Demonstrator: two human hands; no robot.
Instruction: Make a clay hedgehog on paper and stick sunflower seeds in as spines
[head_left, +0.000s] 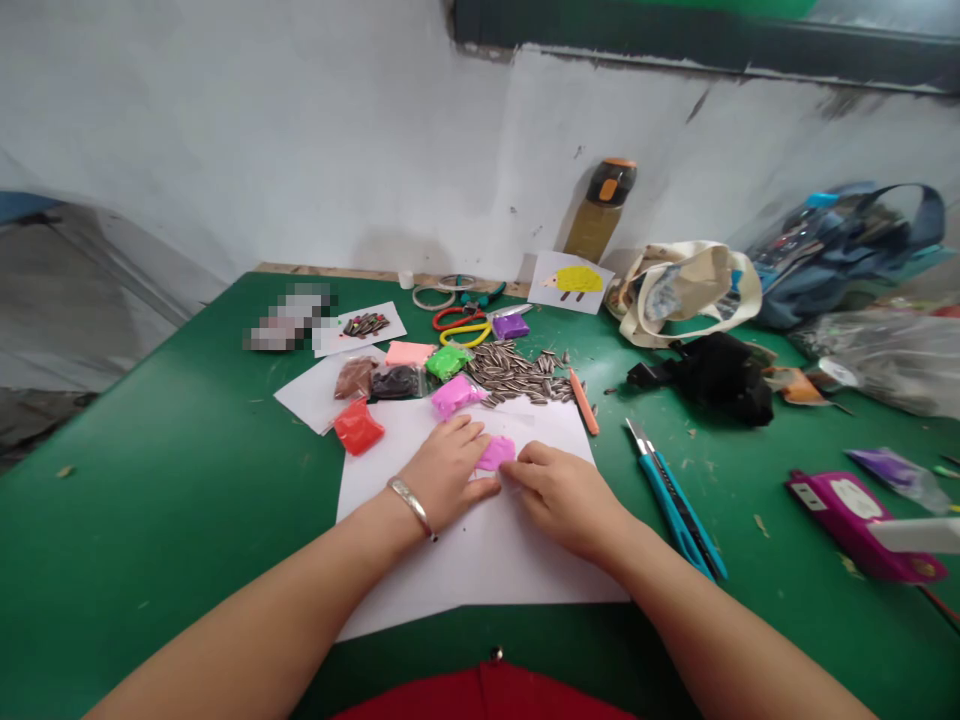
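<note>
A flat patch of pink modelling clay [496, 453] lies on white paper [480, 560]. My left hand [442, 470] rests on the paper to the clay's left, with fingers stretched out and their tips at its edge. On the other side, my right hand [574, 500] is curled, its fingertips pinched at the clay's right edge. A bag of pink clay [457, 396] sits just beyond my left fingers. Behind the paper is a pile of striped sunflower seeds [510, 372], with an orange clay tool [583, 402] beside it.
Left of the seeds lie bagged clays in red [358, 427], brown [355, 377], black [396, 381] and green [448, 362]. Scissors [480, 328] lie behind. A blue craft knife [671, 500] has its blade out at right. A bottle [600, 210] stands near a hedgehog picture card [571, 282].
</note>
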